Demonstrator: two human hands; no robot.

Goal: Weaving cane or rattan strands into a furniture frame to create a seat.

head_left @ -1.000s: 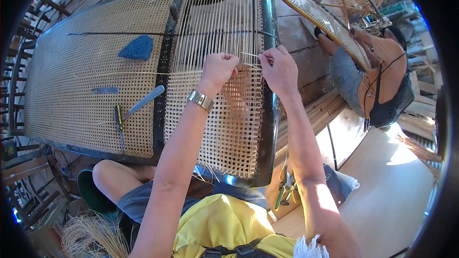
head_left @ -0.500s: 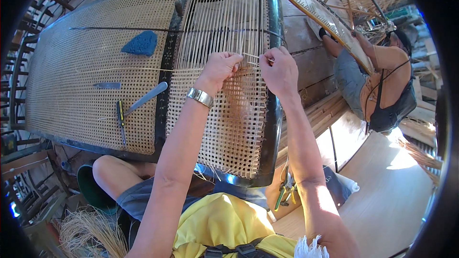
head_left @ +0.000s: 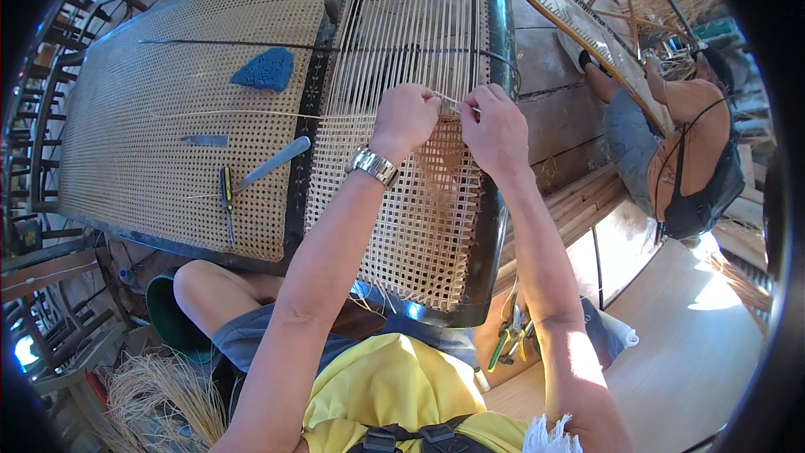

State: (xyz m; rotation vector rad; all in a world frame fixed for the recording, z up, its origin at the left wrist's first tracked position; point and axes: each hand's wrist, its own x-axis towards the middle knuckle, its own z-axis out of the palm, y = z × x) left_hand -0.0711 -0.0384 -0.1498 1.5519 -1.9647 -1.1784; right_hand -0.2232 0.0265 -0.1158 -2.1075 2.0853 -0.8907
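A dark-framed panel (head_left: 495,226) lies in front of me, its smaller section strung with pale cane strands (head_left: 402,8). The near part of that section is a woven cane mesh (head_left: 411,243); at the far part the strands run lengthwise without crossing strips. My left hand (head_left: 406,122), with a metal watch at the wrist, pinches a thin cane strand at the edge of the weave. Close by on the right, my right hand (head_left: 496,130) pinches the same pale strand beside the frame's right rail. Fingertips are partly hidden in both hands.
On the finished cane section (head_left: 126,143) lie a blue cloth (head_left: 264,70), a knife-like blade (head_left: 272,164), a small flat blade (head_left: 205,141) and a yellow-black awl-like tool (head_left: 226,193). Pliers (head_left: 508,340) rest near my right forearm. Another person (head_left: 688,134) sits at the right with a curved frame.
My left hand has moved slightly right along the strand, closer to my right hand. The whole view has shifted a little; the tools lie where they did.
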